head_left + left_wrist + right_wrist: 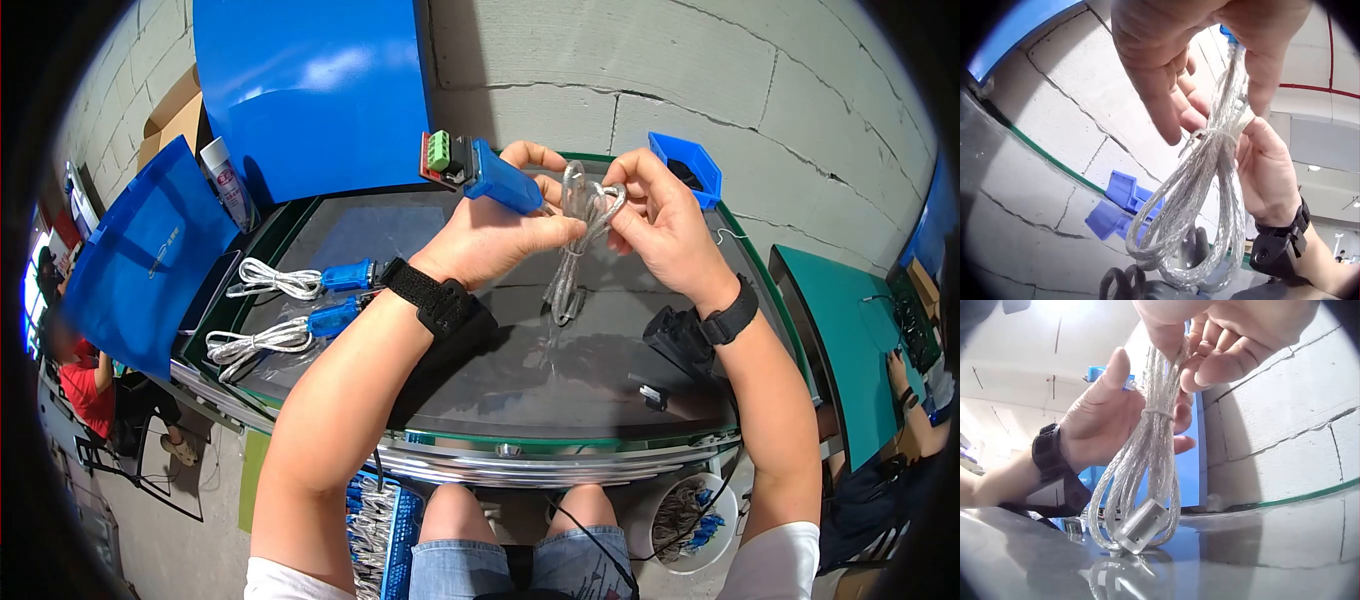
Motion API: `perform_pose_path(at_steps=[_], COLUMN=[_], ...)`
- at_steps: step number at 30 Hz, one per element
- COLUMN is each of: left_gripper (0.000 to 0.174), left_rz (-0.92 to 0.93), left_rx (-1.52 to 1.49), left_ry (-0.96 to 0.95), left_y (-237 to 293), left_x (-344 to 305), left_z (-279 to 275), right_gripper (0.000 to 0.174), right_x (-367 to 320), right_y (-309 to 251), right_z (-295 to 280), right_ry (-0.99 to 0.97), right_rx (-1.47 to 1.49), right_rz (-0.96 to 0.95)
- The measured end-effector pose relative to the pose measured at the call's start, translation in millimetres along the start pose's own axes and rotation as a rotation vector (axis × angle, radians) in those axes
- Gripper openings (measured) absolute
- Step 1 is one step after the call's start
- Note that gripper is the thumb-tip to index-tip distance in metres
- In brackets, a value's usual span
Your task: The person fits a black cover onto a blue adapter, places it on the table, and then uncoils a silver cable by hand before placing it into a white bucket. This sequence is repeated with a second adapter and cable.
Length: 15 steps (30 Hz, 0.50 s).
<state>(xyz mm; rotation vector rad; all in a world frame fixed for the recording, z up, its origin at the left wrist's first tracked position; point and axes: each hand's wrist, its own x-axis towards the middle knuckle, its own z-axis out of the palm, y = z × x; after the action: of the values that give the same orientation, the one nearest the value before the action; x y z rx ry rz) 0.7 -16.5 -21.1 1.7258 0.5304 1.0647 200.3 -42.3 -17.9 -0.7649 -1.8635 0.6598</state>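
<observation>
A coiled clear-braided cable (pixel 568 265) hangs between my hands over the dark table, with a tie (pixel 1157 413) round its loops. At one end is a blue connector (pixel 505 182) with a green terminal block (pixel 438 151) plugged on. The other end, a pale USB plug (pixel 1142 525), dangles at the bottom of the loops in the right wrist view. My left hand (pixel 490 232) holds the connector end, thumb against the cable. My right hand (pixel 660 222) pinches the upper loops. In the left wrist view, both hands' fingers (pixel 1169 119) meet close to the tie.
Two coiled cables (pixel 275 278) (pixel 262 340) with blue connectors lie on the table's left. A small silver piece (pixel 653 397) lies front right. A blue bin (pixel 708 165), a spray can (pixel 228 180), a cable-filled basket (pixel 405 520) and a bucket (pixel 728 500) stand around. Other people sit both sides.
</observation>
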Motion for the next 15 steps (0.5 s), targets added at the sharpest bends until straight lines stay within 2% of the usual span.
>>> perform_pose_path(at_steps=[3, 6, 8, 10, 12, 13, 15], left_gripper=[0.066, 0.068, 0.07, 0.064, 0.055, 0.044, 0.04], left_rz=[0.026, 0.11, -0.018, -0.016, -0.12, -0.07, -0.088], left_rx=[-0.015, 0.102, 0.17, 0.287, 0.014, -0.022, -0.12], left_ry=[-0.004, -0.044, -0.012, 0.025, 0.059, 0.02, -0.018], left_y=[-1, -4, 3, 6, 7, 2, 2], left_x=[-1, -1, -3, -4, -2, 0, 3], left_z=[2, 4, 9, 9, 6, 3, -1], right_gripper=[0.013, 0.011, 0.012, 0.013, 0.014, 0.015, 0.016], right_x=[0, 0, -1, -1, -1, -1, 0], right_y=[-3, -3, -5, -3, -1, -2, -1], right_z=[4, 9, 11, 11, 10, 9, 8], right_ry=[0.034, 0.051, 0.028, 0.028, 0.029, 0.033, 0.035], right_rx=[0.011, 0.091, 0.091, 0.099, 0.104, 0.142, 0.184], right_rz=[0.058, 0.083, 0.03, 0.051, 0.071, 0.097, 0.124])
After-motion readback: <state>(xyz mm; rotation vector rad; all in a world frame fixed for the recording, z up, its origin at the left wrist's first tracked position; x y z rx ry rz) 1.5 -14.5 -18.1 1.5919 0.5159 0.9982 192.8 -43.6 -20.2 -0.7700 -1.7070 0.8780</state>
